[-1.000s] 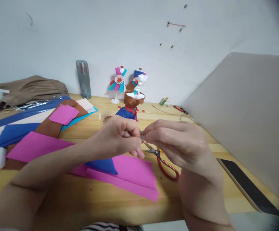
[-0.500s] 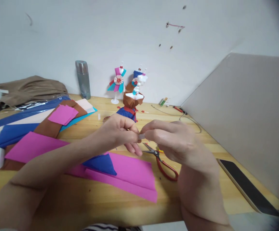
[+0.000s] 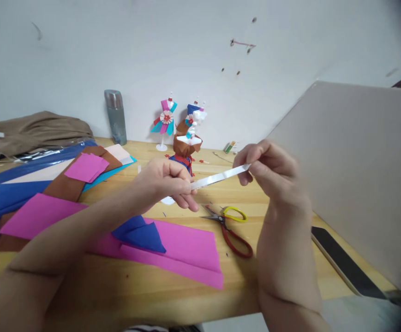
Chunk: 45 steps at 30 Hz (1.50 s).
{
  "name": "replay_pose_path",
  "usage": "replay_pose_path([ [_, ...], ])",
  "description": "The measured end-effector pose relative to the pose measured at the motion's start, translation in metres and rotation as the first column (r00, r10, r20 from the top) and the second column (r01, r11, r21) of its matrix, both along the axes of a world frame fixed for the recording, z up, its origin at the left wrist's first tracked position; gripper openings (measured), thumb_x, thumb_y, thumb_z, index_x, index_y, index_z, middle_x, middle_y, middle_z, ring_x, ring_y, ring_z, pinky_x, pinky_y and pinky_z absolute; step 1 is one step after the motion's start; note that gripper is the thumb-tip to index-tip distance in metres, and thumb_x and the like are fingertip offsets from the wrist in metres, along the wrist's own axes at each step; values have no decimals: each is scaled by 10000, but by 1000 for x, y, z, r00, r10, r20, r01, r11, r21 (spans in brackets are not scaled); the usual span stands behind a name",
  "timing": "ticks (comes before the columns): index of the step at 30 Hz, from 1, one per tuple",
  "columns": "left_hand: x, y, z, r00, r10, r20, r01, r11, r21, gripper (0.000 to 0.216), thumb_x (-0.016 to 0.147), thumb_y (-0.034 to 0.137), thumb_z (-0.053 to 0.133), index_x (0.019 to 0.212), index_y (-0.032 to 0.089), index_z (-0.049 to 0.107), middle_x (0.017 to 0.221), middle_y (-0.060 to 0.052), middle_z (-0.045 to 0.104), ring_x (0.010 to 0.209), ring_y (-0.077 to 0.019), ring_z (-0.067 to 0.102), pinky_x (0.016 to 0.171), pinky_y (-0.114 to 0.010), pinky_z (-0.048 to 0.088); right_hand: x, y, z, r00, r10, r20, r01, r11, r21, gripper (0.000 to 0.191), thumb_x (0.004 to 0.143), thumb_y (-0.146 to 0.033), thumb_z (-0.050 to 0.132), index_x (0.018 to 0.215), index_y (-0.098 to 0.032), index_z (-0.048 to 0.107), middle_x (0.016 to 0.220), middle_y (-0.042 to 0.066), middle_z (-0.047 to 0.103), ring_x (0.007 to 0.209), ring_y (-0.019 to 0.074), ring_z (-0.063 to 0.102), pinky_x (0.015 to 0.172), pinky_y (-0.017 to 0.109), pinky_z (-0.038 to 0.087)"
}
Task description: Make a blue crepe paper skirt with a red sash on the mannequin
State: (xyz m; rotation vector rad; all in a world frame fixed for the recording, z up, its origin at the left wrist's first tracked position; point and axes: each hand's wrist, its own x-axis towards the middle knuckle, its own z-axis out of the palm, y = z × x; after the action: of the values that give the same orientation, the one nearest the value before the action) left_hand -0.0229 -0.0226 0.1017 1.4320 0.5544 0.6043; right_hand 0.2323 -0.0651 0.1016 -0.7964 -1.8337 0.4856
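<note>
My left hand (image 3: 165,183) is closed around a small white tape roll, of which only a bit shows under the fingers. A white strip of tape (image 3: 219,176) runs from it up to my right hand (image 3: 272,173), which pinches the strip's far end. Both hands hover above the wooden table (image 3: 193,295). Below them lie red-and-yellow-handled scissors (image 3: 230,226) and a pink paper sheet (image 3: 182,249) with a blue folded piece (image 3: 140,233) on it. A small paper-dressed figure (image 3: 186,147) stands just behind my left hand.
Blue, brown, pink and white papers (image 3: 48,180) are stacked at the left. A grey flask (image 3: 115,116) and another paper-dress figure (image 3: 164,121) stand by the wall. A large grey board (image 3: 356,170) leans at the right, with a dark phone (image 3: 345,265) beside it. Brown cloth (image 3: 34,129) lies far left.
My hands were pinched together at the tape; now the right hand has pulled away up and to the right, drawing out a long white strip. The scissors are now uncovered.
</note>
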Motion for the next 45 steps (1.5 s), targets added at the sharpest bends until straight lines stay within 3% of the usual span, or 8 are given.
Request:
replay_pose_path([
  [8,8,3,-8,1000,-21,-17,21,999,-34,116,631,142,662,531,120,607,574,-35,673,536,-127,689,484,-162,504,56,-22,-35,912,-378,156,409,842,-352,197,956,-320,561,813,-192,519,675,-3,608,545,73,523,528,236,387],
  [12,15,0,-15,998,-47,-46,44,997,-59,141,653,112,644,523,118,589,584,-36,674,542,-129,694,485,-162,504,68,-63,-84,786,-306,537,561,719,-410,168,902,-288,571,774,-183,601,695,45,668,617,158,625,580,289,488],
  [14,20,-1,-19,996,-58,-67,52,995,-88,144,666,95,635,531,116,588,573,-38,675,541,-127,693,490,-161,506,67,-79,-111,762,-315,567,582,716,-384,91,848,-261,607,841,-181,649,875,100,724,789,229,681,729,377,550],
  [19,30,1,-33,997,-53,-51,44,987,-155,134,693,71,621,564,110,608,558,-35,677,540,-121,697,503,-155,508,63,-87,-150,682,-183,708,499,824,-268,647,758,-94,552,1393,-193,475,1459,155,522,1332,307,509,1087,501,432],
  [25,35,4,-41,998,26,-63,-37,984,-175,145,713,58,625,577,102,600,569,-46,676,557,-128,702,565,-188,538,57,-68,-151,526,-282,803,587,803,-102,566,700,-41,500,1242,-186,575,1084,131,686,975,254,653,828,362,521],
  [31,37,-1,-42,996,56,-68,-68,980,-186,170,730,62,627,572,109,586,555,-26,658,585,-136,709,605,-211,559,59,-84,-138,675,-444,589,698,643,-315,330,859,-369,588,1140,-204,540,613,-44,503,520,146,475,524,268,387],
  [36,39,-3,-44,993,49,-103,-68,981,-181,183,745,83,628,574,126,581,542,-22,659,614,-148,722,630,-223,571,53,-109,-120,915,-271,299,401,687,-605,606,904,-487,548,1449,-276,384,879,24,576,756,182,579,672,310,483],
  [45,45,-10,-56,982,14,-191,-37,992,-121,183,737,110,683,588,119,578,571,-32,676,631,-154,729,633,-227,578,5,-97,-119,901,-367,230,425,645,-635,676,831,-714,526,1253,-188,572,799,26,541,699,179,516,655,324,444],
])
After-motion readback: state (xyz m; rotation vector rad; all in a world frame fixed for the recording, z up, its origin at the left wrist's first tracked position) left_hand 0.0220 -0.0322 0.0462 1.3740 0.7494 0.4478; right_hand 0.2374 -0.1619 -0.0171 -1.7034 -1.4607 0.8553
